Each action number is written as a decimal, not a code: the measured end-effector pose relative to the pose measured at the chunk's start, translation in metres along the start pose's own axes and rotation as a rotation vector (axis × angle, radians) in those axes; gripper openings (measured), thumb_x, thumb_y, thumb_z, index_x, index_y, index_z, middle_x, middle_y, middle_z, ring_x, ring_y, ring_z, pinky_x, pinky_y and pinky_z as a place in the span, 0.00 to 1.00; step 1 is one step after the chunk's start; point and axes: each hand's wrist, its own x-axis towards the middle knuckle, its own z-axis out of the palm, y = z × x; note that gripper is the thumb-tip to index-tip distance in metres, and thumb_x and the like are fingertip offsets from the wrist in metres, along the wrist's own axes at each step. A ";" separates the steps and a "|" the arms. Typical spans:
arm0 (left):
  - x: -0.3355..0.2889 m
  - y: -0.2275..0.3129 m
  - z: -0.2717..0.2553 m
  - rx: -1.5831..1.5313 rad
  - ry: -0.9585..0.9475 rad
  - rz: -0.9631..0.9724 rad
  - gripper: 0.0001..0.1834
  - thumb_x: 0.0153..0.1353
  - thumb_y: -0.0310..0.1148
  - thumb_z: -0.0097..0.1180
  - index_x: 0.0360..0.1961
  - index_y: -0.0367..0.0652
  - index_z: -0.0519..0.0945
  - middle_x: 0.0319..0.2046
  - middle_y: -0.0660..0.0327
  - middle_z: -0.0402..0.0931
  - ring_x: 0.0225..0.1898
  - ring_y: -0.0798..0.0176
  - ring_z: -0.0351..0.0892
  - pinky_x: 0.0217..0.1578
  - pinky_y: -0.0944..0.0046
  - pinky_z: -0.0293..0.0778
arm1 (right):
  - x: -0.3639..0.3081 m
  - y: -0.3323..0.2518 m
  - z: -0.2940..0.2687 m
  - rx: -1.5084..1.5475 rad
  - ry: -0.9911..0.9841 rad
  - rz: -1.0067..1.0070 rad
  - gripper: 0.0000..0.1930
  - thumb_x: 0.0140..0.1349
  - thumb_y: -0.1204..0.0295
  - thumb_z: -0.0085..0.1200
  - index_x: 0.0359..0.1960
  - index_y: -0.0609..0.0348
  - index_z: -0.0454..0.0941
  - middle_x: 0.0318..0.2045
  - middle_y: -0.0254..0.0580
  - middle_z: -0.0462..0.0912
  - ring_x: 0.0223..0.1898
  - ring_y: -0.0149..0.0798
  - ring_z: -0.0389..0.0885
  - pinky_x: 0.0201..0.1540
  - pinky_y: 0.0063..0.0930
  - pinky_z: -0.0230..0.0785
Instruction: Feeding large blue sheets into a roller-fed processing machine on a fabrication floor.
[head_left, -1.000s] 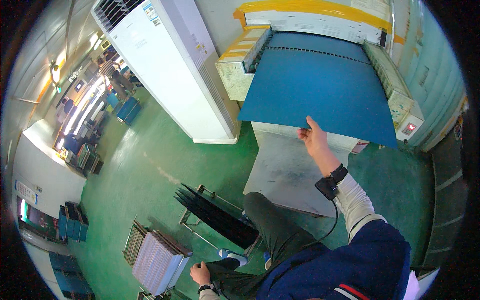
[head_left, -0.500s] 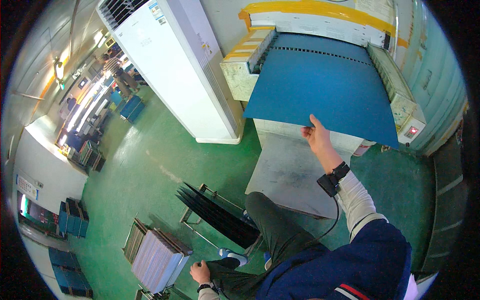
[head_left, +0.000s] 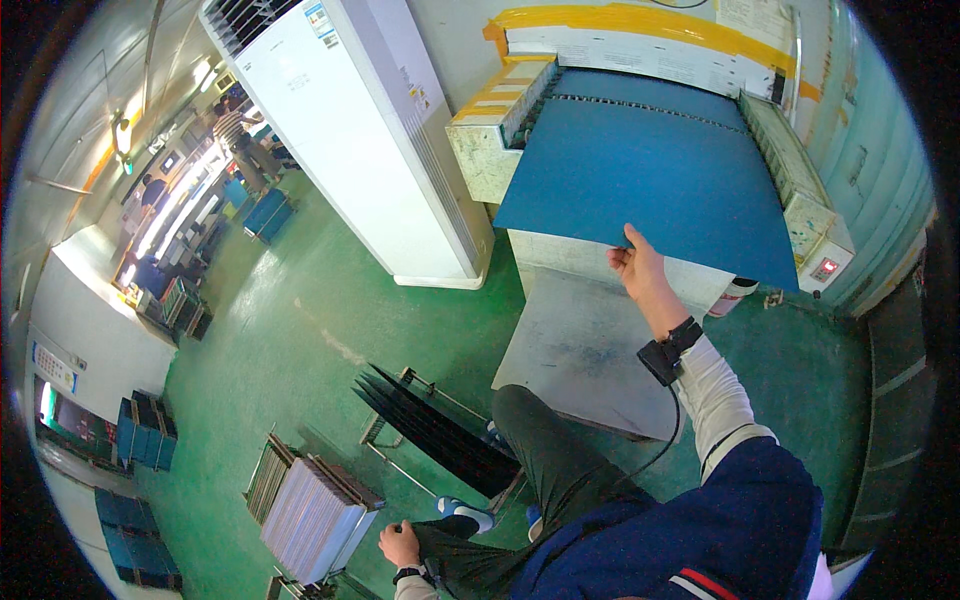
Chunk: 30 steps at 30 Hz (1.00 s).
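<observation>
A large blue sheet lies in a low machine with pale, yellow-taped sides. Its near edge overhangs the front of the machine. My right hand is at the middle of that near edge, pinching it between thumb and curled fingers. On my knee, at the bottom of the view, rests my left hand, its fingers curled in and nothing seen in them. Beside my legs, a metal rack holds several dark thin panels on edge.
Another rack of stacked pale boards stands left of the dark panels. A tall white air conditioner stands left of the machine. A grey plate slopes below the machine's front. Blue crates line the left wall. Far left, people work at lit benches.
The blue sheet has slid slightly farther into the machine, and my right hand has moved forward a little with its edge. My left hand stays on my knee.
</observation>
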 end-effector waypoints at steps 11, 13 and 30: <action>-0.003 0.004 -0.005 -0.011 -0.009 0.003 0.21 0.56 0.49 0.59 0.39 0.43 0.84 0.43 0.51 0.78 0.48 0.43 0.74 0.49 0.46 0.72 | 0.008 -0.004 0.002 0.013 0.013 -0.007 0.18 0.61 0.60 0.62 0.41 0.61 0.72 0.30 0.48 0.79 0.26 0.42 0.80 0.28 0.34 0.74; -0.003 0.006 -0.007 0.007 -0.017 -0.005 0.21 0.57 0.50 0.58 0.39 0.43 0.84 0.43 0.52 0.78 0.48 0.44 0.74 0.49 0.47 0.71 | 0.011 -0.004 0.001 -0.005 -0.006 -0.006 0.19 0.61 0.60 0.63 0.41 0.61 0.72 0.29 0.47 0.79 0.26 0.42 0.80 0.28 0.34 0.75; -0.001 0.003 0.000 0.026 0.017 0.006 0.21 0.56 0.49 0.57 0.40 0.44 0.84 0.44 0.52 0.79 0.48 0.44 0.74 0.49 0.47 0.72 | 0.017 -0.008 0.012 -0.029 -0.010 -0.004 0.16 0.63 0.59 0.60 0.41 0.59 0.73 0.31 0.48 0.82 0.25 0.40 0.79 0.28 0.31 0.73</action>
